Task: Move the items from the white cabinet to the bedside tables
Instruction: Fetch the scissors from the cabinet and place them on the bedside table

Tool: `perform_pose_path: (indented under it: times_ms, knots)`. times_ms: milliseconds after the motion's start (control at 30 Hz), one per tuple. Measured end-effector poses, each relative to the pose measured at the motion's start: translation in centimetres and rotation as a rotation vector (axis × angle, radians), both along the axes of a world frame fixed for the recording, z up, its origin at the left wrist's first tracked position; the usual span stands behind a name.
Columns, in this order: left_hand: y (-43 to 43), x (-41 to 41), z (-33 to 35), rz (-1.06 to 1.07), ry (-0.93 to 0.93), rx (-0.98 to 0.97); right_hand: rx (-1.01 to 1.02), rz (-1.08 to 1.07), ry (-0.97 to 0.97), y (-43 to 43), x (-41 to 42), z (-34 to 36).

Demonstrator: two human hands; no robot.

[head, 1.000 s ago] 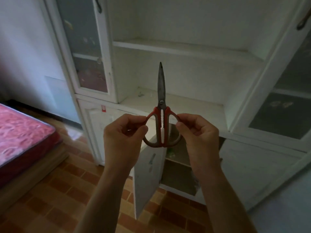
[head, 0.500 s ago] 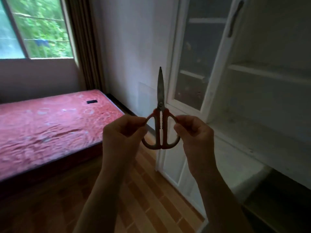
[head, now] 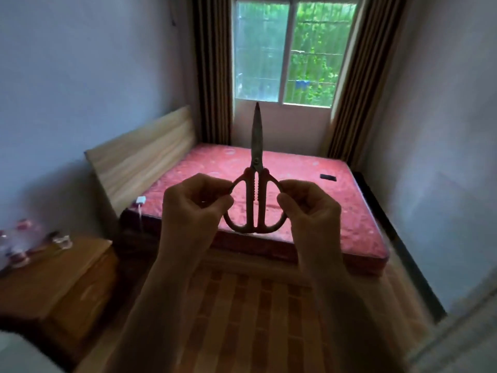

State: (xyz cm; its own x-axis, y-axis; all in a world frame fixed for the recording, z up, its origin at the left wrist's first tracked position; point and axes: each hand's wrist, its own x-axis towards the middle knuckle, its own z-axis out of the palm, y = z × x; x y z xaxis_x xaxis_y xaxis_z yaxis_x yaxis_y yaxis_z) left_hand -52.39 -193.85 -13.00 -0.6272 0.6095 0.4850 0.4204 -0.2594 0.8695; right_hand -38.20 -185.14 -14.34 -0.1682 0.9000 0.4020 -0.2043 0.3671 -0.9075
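A pair of scissors (head: 255, 168) with red handles and closed metal blades points straight up in front of me. My left hand (head: 192, 208) pinches the left handle loop, and my right hand (head: 312, 211) pinches the right loop. A wooden bedside table (head: 67, 275) stands at the lower left, beside the bed. Several small blurred items (head: 21, 243) sit on its far left part. The white cabinet is out of view except for a pale edge (head: 457, 335) at the lower right.
A bed with a bare red mattress (head: 309, 200) and a wooden headboard (head: 139, 154) fills the middle. A small black object (head: 328, 177) and a white charger (head: 141, 200) lie on the mattress. Beyond is a curtained window (head: 282, 52). Tiled floor (head: 255, 319) lies below my arms.
My view has swung left from the cabinet to the bed, window and bedside table. Both hands still hold the scissors upright in the same way.
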Motion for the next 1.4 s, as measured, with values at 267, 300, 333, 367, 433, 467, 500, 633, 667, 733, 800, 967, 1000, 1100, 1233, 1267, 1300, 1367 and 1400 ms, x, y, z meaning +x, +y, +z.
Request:
perform_pose_path:
  times_ms: [267, 300, 333, 367, 433, 467, 500, 633, 667, 733, 800, 967, 1000, 1100, 1233, 1267, 1300, 1367, 1400]
  knots:
    - [2.5, -2.2, 0.3, 0.303, -0.116, 0.016, -0.022, 0.349, -0.017, 6.9, -6.3, 0.5]
    - [2.6, -2.5, 0.2, 0.338, -0.119, 0.018, -0.024, 0.383, -0.022, 7.3, -7.1, 0.5]
    - [2.6, -2.9, 0.1, 0.379, -0.121, 0.015, -0.025, 0.421, -0.025, 7.6, -8.0, 0.5]
    - [2.4, -3.3, 0.0, 0.417, -0.122, 0.011, -0.032, 0.465, -0.020, 7.7, -8.8, 0.4]
    - [1.9, -4.5, -0.2, 0.487, -0.110, 0.007, -0.056, 0.555, 0.003, 7.6, -10.7, 0.4]
    - [1.5, -5.2, -0.3, 0.524, -0.104, 0.001, -0.062, 0.594, 0.007, 7.5, -11.9, 0.3]
    - [1.1, -6.1, -0.4, 0.559, -0.103, -0.006, -0.066, 0.628, 0.006, 7.3, -13.1, 0.3]
    - [-0.8, -10.1, -1.2, 0.662, -0.099, -0.019, -0.042, 0.742, -0.014, 6.2, -18.7, -0.1]
    - [-1.2, -11.2, -1.4, 0.676, -0.106, -0.013, -0.040, 0.759, -0.020, 5.8, -20.1, -0.2]
    - [-2.5, -14.1, -2.0, 0.710, -0.126, -0.003, -0.030, 0.781, -0.039, 4.7, -23.3, -0.8]
    - [-3.8, -16.8, -2.4, 0.742, -0.141, 0.010, -0.020, 0.800, -0.056, 3.6, -26.3, -1.4]
    - [-7.1, -23.2, -3.2, 0.754, -0.168, 0.009, -0.045, 0.865, -0.081, 1.1, -34.1, -1.8]
    - [-7.7, -24.4, -3.5, 0.771, -0.179, 0.005, -0.042, 0.874, -0.087, 0.6, -35.6, -2.1]
    - [-9.8, -27.7, -4.8, 0.845, -0.213, -0.020, -0.049, 0.916, -0.129, -1.4, -39.7, -3.4]
    - [-12.4, -30.8, -6.7, 0.913, -0.251, -0.046, -0.062, 0.963, -0.213, -3.8, -44.3, -5.1]
    - [-13.0, -31.5, -7.1, 0.925, -0.262, -0.056, -0.066, 0.982, -0.234, -4.3, -45.4, -5.4]
    - [-13.6, -32.2, -7.6, 0.945, -0.275, -0.063, -0.070, 1.007, -0.261, -4.8, -46.5, -5.8]
    - [-14.9, -34.1, -8.7, 1.007, -0.295, -0.069, -0.070, 1.082, -0.315, -5.8, -49.2, -6.8]
    - [-15.4, -35.0, -9.2, 1.032, -0.304, -0.078, -0.069, 1.113, -0.339, -6.3, -50.5, -7.3]
